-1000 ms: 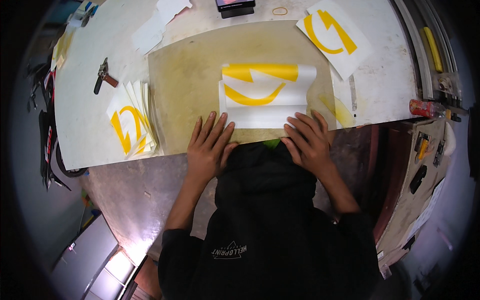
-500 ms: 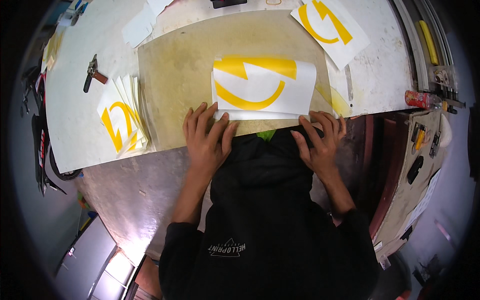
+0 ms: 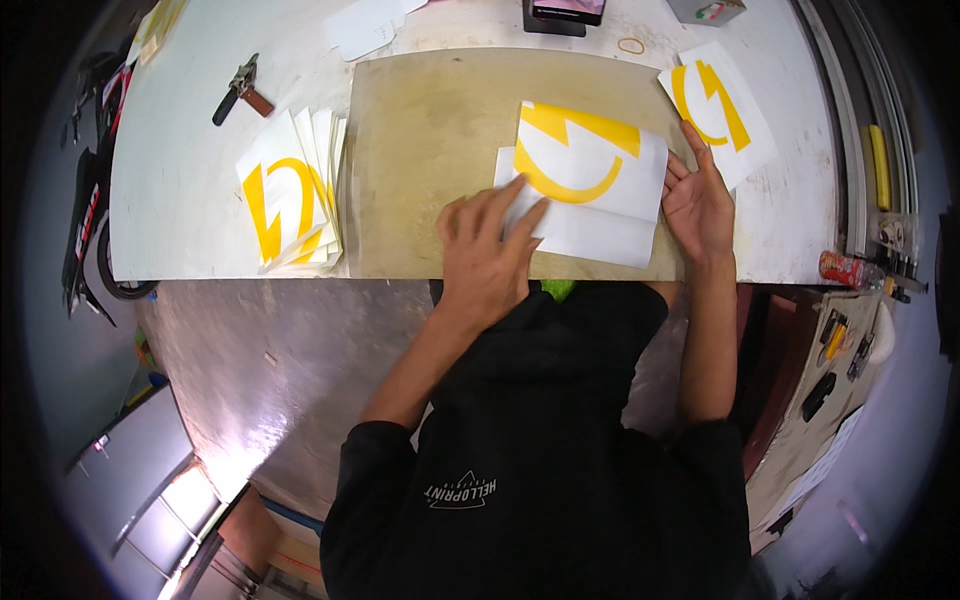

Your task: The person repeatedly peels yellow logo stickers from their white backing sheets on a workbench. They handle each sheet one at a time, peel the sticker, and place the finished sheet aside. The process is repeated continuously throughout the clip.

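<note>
A white sheet with a bold yellow design [image 3: 575,190] lies folded and slightly turned on the tan work mat [image 3: 430,130]. From its lower left, my left hand [image 3: 488,245] rests spread fingertips on the paper. Beside the sheet's right edge is my right hand [image 3: 703,210], its palm turned toward the paper. The index finger there stretches up to another white sheet with the same yellow design [image 3: 715,105], and the other fingers are loosely bent; whether that fingertip touches the sheet cannot be told.
A fanned stack of printed sheets [image 3: 295,190] lies left of the mat. Behind it is a black and brown hand tool [image 3: 243,90]. Along the back are blank white papers [image 3: 365,25], a phone on a stand [image 3: 560,12], a rubber band [image 3: 631,46] and a box [image 3: 706,10]. A red-labelled bottle [image 3: 850,269] stands right.
Both hands have left the sheet's near edge: the left is on its face, the right beside its right edge. The sheet has turned clockwise, and the whole view has shifted.
</note>
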`<state>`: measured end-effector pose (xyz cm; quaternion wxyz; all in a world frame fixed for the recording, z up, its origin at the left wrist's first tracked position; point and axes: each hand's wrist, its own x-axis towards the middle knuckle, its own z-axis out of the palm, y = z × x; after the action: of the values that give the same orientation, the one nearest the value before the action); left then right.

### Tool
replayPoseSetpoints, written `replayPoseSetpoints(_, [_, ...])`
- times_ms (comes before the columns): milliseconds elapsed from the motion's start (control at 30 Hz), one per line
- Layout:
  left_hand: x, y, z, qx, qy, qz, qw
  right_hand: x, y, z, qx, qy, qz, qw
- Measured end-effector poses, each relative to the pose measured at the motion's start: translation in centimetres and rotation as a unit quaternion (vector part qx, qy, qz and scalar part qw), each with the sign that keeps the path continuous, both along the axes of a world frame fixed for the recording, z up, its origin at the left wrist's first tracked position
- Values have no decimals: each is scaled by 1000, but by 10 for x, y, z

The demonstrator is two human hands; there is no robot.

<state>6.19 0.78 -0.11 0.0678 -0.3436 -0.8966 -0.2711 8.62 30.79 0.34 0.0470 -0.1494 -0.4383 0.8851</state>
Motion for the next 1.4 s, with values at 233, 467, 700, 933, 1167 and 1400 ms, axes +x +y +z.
replayPoseSetpoints(233, [-13,-3,7,-76,-58,-67,993,20,-72,22,685,52,-153,710])
replayPoseSetpoints(467, [-17,-4,6,-89,-75,-78,990,-36,-96,-4,822,115,156,536])
replayPoseSetpoints(700, [-37,-6,14,-144,-81,-109,980,-48,-82,-6,831,120,186,511])
replayPoseSetpoints(933, [-77,-2,20,-204,-65,-155,964,-37,-87,12,846,96,163,498])
replayPoseSetpoints(1167, [-70,-6,17,-224,-60,-126,964,-7,-101,-1,842,68,123,521])
replayPoseSetpoints(1400, [-79,-2,24,-233,-69,-118,963,-18,-96,-4,849,50,136,508])
